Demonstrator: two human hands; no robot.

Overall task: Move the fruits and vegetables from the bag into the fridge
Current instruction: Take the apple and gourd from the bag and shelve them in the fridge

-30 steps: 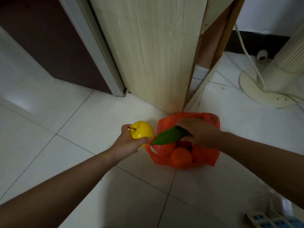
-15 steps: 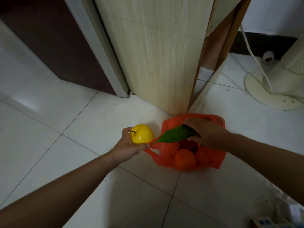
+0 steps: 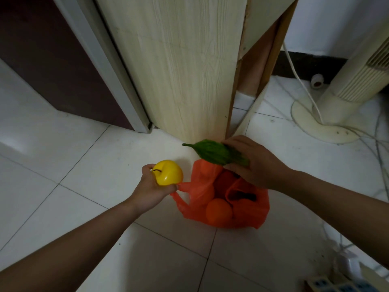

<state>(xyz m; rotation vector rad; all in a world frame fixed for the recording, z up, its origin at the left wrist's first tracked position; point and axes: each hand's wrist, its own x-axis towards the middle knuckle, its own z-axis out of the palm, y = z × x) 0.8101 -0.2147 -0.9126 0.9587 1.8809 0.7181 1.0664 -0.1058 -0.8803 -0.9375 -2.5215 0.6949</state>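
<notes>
The orange plastic bag [image 3: 248,216] sits slumped on the white tiled floor [image 3: 84,165], just in front of the foot of a pale wood-grain panel [image 3: 185,70], its mouth open upward. Inside it a round orange fruit [image 3: 219,211] shows near the front, with something darker and reddish behind it that is too shadowed to name. The right hand [image 3: 254,163] is closed round the thick end of a ridged green vegetable [image 3: 219,153], which hangs above the bag's rim with its pointed tip aimed left, clear of the plastic. The left hand [image 3: 155,186] cups a yellow apple-like fruit [image 3: 167,172] in curled fingers and appears to pinch one of the bag's handles under it as well, so the handle is drawn taut to the left. A dark door or opening [image 3: 48,60] with a grey frame lies to the left, a cream tower fan [image 3: 357,81] with its cord to the right, and a power strip [image 3: 328,286] at the lower right corner. No fridge can be made out for certain in this view. As I judge it, the task is in its early part: two items are out and in the hands, none visibly stored, and at least the orange fruit and whatever lies behind it are left to carry across
</notes>
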